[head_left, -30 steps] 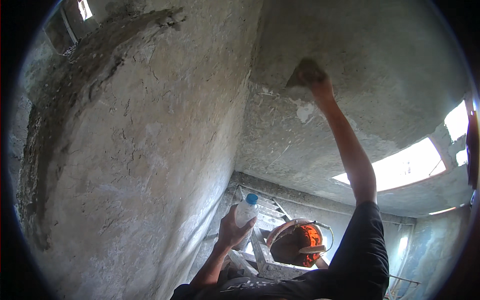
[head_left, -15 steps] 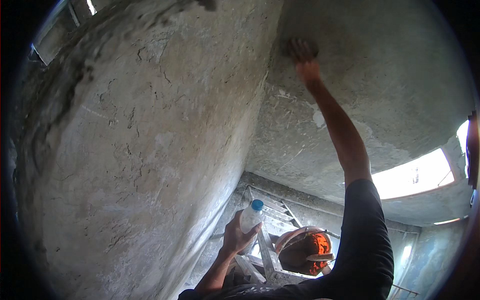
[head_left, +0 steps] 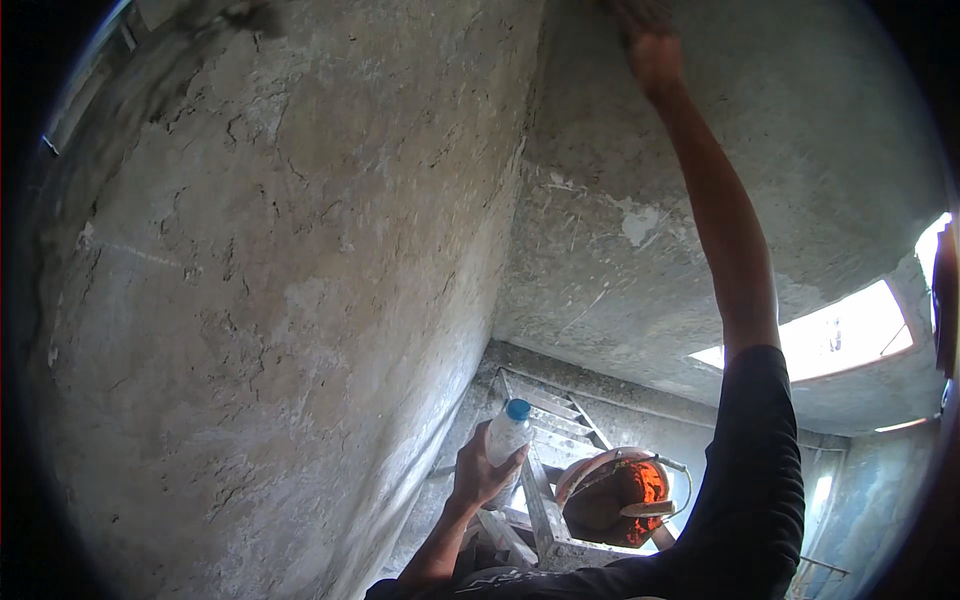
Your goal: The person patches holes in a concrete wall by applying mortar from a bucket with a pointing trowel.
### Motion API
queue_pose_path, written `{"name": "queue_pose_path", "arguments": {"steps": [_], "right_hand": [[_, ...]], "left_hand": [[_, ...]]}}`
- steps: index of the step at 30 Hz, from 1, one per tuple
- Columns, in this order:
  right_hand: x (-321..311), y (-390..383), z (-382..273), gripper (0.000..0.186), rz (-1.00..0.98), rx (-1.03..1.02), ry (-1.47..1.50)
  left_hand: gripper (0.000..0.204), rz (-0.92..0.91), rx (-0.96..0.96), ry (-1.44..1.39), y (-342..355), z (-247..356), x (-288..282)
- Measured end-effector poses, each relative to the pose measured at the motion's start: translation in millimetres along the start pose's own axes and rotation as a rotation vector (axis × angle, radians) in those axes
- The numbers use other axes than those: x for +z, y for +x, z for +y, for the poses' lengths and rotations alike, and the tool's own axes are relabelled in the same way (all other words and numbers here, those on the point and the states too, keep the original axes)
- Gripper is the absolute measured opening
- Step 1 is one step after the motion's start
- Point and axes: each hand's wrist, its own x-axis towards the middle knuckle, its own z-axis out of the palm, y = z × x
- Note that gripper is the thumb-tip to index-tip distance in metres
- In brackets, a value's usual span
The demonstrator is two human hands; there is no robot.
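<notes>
My left hand (head_left: 480, 470) grips a clear plastic bottle with a blue cap (head_left: 508, 434), low in the head view beside the ladder. My right arm stretches up to the grey plastered surface (head_left: 810, 150) above, where my right hand (head_left: 652, 45) lies near the corner at the top edge. Its fingers are blurred and dark, and I cannot make out whether anything is under them.
A cracked plaster wall (head_left: 250, 330) fills the left. Below me stand a metal ladder (head_left: 545, 505) and an orange-lined bucket (head_left: 650, 485) with a tool across its rim. Bright openings (head_left: 840, 320) sit at the right; a ledge (head_left: 630, 390) runs behind the ladder.
My right hand has moved higher along the plaster, slightly rightward over the last half second. The view has shifted a little. My left hand still holds the bottle.
</notes>
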Motion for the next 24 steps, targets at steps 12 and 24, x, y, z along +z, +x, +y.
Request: {"name": "queue_pose_path", "arguments": {"steps": [12,24], "right_hand": [[114.7,-156.8,-15.2,0.034,-0.312,0.02,0.28],[66.2,17.2,25.7,0.048,0.379,-0.053,-0.219]], "left_hand": [[0.052,0.006,-0.036,0.01,-4.1,-4.3,-2.8],[0.052,0.001,0.005,-0.019,5.0,0.6,4.9]]}}
